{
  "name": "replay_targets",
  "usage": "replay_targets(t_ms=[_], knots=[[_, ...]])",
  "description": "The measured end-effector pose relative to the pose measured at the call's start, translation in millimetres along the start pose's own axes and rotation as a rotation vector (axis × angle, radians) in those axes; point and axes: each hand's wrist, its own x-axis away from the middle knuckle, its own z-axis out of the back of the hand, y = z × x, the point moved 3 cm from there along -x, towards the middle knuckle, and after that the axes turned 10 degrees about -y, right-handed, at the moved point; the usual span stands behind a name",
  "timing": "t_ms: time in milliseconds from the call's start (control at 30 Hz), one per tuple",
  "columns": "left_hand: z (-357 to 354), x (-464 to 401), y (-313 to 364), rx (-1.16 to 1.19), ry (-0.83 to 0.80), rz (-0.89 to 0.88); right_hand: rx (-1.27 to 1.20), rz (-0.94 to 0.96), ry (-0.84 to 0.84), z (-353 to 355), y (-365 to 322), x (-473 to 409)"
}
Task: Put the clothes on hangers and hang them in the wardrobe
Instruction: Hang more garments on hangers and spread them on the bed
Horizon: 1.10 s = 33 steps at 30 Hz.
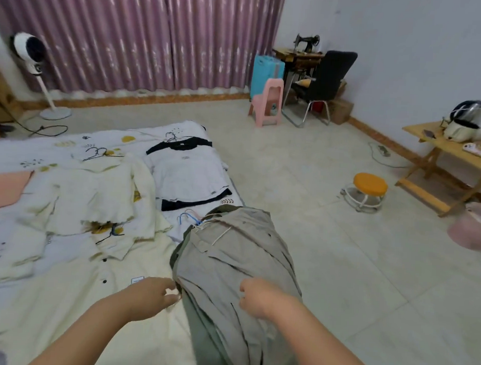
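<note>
trousers (pixel 230 264) lie along the bed's (pixel 62 312) right edge, blue hanger (pixel 186 218) at the waist. left hand (pixel 151 297) pinches their edge, right hand (pixel 256 296) grips the cloth, likely to straighten them.

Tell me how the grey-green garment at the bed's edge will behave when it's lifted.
The grey-green garment will probably go limp and sag: it already lies in loose folds under the left hand and right hand. Its lower part drapes over the bed edge, so it may slide floorward. The blue hanger at its top could slip out.
</note>
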Motion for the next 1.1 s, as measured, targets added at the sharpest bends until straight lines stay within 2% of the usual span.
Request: replay_targets(t_ms=[233,433,867,1100], knots=[[-7.8,94.0,-55.6,0.1,0.11,0.11,0.158,0.115,0.058,5.3,-79.5,56.4],[-29.5,170.5,-136.4,0.197,0.185,0.213,0.298,0.236,0.072,-13.0,-174.5,80.5],[-131.1,342.9,-381.3,0.412,0.187,0.463,0.415,0.435,-0.023,-140.9,-437.9,87.7],[-164.0,384.2,-475.3,0.503,0.147,0.555,0.499,0.488,-0.136,-195.7,-534.0,68.3]])
